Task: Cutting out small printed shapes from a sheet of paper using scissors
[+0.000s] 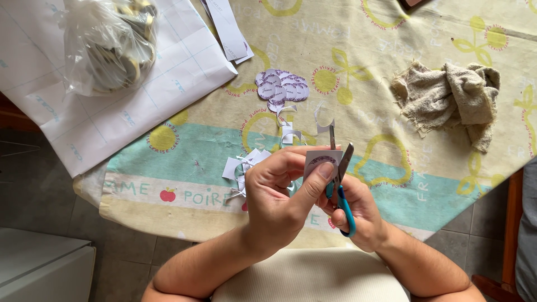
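Fruit-patterned tablecloth [391, 67] covers the table; upper left lies a clear bag [109, 42] on a white gridded sheet [89, 123]. At centre, my left hand [279, 196] pinches a small paper label [323, 161]. Just right, my right hand [358, 210] grips blue-handled scissors [342, 184], blades parted at the label's edge. Cut round labels [282, 86] sit above; a crumpled cloth [447, 95] lies upper right.
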